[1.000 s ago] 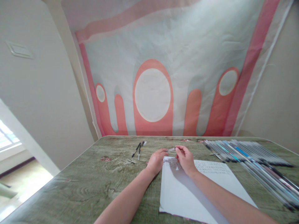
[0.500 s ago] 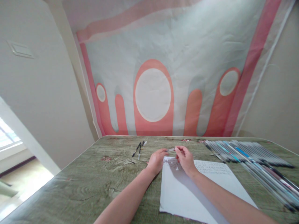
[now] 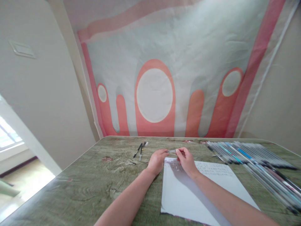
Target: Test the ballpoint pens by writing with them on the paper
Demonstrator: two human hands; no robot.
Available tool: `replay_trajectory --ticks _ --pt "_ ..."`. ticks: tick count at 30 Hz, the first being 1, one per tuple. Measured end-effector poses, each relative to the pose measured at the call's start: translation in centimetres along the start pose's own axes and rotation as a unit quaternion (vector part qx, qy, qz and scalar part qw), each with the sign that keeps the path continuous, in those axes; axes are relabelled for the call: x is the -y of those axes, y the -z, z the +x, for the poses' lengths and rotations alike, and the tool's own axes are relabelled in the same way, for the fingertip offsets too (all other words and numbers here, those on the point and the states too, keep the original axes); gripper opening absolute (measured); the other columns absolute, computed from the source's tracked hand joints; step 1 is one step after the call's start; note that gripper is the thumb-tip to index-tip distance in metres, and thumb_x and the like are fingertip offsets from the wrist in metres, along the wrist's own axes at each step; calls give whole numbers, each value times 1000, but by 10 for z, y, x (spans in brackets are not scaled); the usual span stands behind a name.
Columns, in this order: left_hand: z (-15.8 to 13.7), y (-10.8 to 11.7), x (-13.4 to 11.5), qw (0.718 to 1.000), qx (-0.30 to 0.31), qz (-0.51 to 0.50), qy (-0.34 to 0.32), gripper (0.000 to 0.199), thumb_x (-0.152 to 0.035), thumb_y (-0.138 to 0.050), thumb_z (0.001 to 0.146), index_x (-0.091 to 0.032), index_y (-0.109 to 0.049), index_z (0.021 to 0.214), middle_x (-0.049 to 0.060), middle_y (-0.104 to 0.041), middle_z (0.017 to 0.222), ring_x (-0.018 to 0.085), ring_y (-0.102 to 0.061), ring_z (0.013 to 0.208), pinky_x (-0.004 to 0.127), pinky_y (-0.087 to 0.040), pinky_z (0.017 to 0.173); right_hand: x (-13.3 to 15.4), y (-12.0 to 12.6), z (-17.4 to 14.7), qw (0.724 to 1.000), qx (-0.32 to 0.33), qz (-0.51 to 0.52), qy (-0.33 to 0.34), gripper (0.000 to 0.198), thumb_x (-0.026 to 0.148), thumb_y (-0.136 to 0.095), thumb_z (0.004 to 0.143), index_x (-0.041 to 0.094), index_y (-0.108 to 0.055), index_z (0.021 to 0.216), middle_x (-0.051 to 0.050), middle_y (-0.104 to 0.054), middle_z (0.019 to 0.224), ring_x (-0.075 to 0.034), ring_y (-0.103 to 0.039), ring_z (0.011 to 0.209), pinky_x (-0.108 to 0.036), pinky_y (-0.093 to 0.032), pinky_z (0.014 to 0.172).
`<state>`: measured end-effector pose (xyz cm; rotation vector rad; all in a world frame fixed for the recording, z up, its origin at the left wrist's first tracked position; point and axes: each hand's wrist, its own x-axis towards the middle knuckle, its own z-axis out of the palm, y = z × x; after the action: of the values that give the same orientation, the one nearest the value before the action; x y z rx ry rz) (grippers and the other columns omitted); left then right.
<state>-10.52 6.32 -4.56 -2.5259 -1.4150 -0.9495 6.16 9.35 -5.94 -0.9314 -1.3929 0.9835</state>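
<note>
Between my two hands, just above the top left edge of a white sheet of paper (image 3: 188,194), is a slim greyish pen (image 3: 172,151). My left hand (image 3: 157,161) closes its fingers on the pen's left end. The other end is pinched by the fingers of my right hand (image 3: 186,160), which hovers over the sheet. Most of the pen is covered by the fingers. Rows of small dark handwriting (image 3: 213,168) run along the sheet's upper part, partly behind my right hand.
Many clear-barrelled pens (image 3: 265,153) lie side by side on the right of the wood-grain table (image 3: 94,188), with further pens (image 3: 272,185) nearer me. A few dark pen parts (image 3: 140,150) lie left of my hands. A pink and grey printed backdrop (image 3: 154,94) stands behind.
Both hands keep their hold on the pen in nearly the same place. My right hand has shifted very slightly left; the view has moved a touch.
</note>
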Motion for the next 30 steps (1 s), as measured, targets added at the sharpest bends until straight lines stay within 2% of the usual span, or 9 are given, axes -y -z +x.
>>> replay_trajectory --ticks 9,17,20,22,25,27,29,30 --pt "0 2 2 999 19 23 -19 26 -9 -48 77 -17 -61 97 9 -58 113 19 -52 105 33 -40 91 -5 0 2 996 10 -82 27 32 50 -44 80 20 -48 70 4 -49 53 -13 -50 47 -25 -39 48" --pt "0 1 -1 1000 6 5 -11 26 -9 -49 76 -19 -61 97 9 -58 111 19 -52 103 34 -40 89 -6 -1 1 998 26 -54 -4 36 52 -39 81 19 -52 80 -1 -59 66 -13 -52 47 -24 -39 41" --pt "1 2 -4 1000 4 -5 -5 26 -8 -48 76 -19 -62 95 9 -59 109 19 -53 101 34 -41 88 -2 -1 -1 998 36 -54 8 36 52 -40 81 19 -53 78 -1 -59 64 -13 -51 45 -23 -39 41" --pt "2 5 -8 1000 -19 -12 4 25 -7 -46 76 -19 -62 93 9 -56 112 19 -50 105 35 -39 90 1 0 -1 998 24 -59 17 36 51 -41 81 18 -54 75 0 -57 59 -12 -49 43 -24 -39 42" --pt "4 6 -18 996 -71 -47 33 22 -8 -45 77 -18 -61 88 10 -54 112 20 -47 106 36 -37 91 3 1 -1 998 -15 -61 19 37 51 -40 82 18 -54 73 1 -54 51 -12 -47 41 -24 -38 43" --pt "5 1 -24 987 -82 -113 75 19 -12 -46 77 -17 -61 88 9 -58 100 18 -51 95 33 -40 85 4 3 0 997 -40 -56 19 37 51 -39 82 18 -54 74 2 -53 51 -12 -47 41 -24 -38 43" --pt "7 -8 -29 960 -65 -224 157 14 -18 -50 77 -16 -61 86 7 -61 84 16 -55 79 29 -43 74 7 3 0 997 -58 -48 24 36 51 -40 82 18 -54 76 1 -55 54 -13 -48 43 -25 -38 44" --pt "8 -14 -31 931 -51 -293 211 13 -22 -53 76 -15 -61 84 6 -61 78 14 -55 72 27 -44 68 8 3 -1 997 -62 -46 30 35 50 -40 82 18 -54 77 1 -56 56 -12 -48 44 -25 -39 45"
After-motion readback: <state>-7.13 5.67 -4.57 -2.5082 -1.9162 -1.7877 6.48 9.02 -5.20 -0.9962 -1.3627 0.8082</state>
